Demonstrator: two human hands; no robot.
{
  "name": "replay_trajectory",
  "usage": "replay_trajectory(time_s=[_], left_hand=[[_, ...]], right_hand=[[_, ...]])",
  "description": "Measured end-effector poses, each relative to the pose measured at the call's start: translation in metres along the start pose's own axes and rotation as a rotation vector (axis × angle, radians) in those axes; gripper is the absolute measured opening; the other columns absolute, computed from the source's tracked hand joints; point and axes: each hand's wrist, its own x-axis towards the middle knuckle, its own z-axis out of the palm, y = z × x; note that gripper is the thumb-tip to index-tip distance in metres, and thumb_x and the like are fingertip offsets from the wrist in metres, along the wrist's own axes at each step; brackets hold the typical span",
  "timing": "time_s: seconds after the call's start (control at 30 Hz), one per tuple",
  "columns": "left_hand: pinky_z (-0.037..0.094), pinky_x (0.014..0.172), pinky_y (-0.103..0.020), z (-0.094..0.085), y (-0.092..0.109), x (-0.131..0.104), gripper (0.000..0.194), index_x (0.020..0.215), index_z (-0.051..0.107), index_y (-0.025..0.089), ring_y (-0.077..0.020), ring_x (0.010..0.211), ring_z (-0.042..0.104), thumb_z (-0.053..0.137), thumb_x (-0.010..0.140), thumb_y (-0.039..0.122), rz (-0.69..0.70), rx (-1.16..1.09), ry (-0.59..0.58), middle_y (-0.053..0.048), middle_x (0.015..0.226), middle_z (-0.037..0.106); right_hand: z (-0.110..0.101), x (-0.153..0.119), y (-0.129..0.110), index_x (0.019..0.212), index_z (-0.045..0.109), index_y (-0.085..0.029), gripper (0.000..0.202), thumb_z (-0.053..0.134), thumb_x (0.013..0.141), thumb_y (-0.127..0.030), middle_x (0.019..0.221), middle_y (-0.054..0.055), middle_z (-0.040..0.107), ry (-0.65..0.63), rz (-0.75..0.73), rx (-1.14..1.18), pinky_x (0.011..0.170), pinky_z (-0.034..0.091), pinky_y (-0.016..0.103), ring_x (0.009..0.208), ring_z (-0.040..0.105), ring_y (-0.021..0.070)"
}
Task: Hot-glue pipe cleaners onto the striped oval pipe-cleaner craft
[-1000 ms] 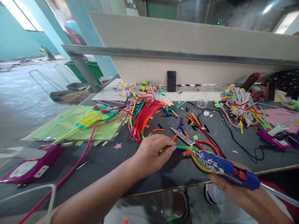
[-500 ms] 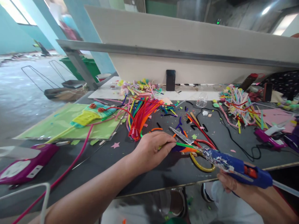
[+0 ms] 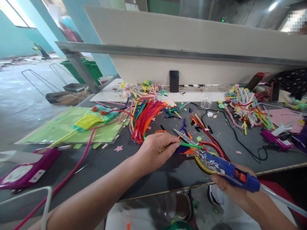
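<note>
As I look on from beside the person, the biggest thing is a grey table (image 3: 115, 166) w/ a pale board (image 3: 148, 32) behind. A green sheet (image 3: 59, 127) on the person's left bears a yellow-and-turquoise pc (image 3: 88, 122) w/ red knots, which looks well formed. Near the middle, a thick bundle of coloured stems (image 3: 148, 116) seems unused. The R hand (image 3: 224, 187) wraps round a blue glue gun (image 3: 224, 167), nozzle pointing toward the L hand (image 3: 157, 150). Close by, scissors (image 3: 184, 136) lie w/ blades pointing away. Thumb and fingers of the L hand pinch a green pipe cleaner (image 3: 190, 145) just above the table, its free end near the nozzle; can't tell if they touch. Under it sits a purple-and-orange pc (image 3: 183, 150), held or lying, unclear. I'd judge this small part approx. mid-assembly, the join unfinished. Smallest: scattered offcuts (image 3: 184, 123), e.g. blue and black bits.
</note>
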Motion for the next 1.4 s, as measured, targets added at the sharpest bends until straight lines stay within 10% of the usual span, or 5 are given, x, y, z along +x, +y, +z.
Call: replay_trajectory(time_s=[1.4], left_hand=[[0.048, 0.068, -0.02, 0.001, 0.001, 0.002, 0.015, 0.086, 0.068, 0.017, -0.0116, 0.073, 0.066, 0.054, 0.089, 0.023, -0.038, 0.061, -0.015, -0.002, 0.08, 0.072]], right_hand=[[0.003, -0.005, -0.008, 0.048, 0.057, -0.023, 0.03, 0.067, 0.064, -0.046, 0.046, -0.001, 0.057, -0.039, 0.184, 0.036, 0.051, 0.047, 0.031, 0.048, 0.057, 0.0184]])
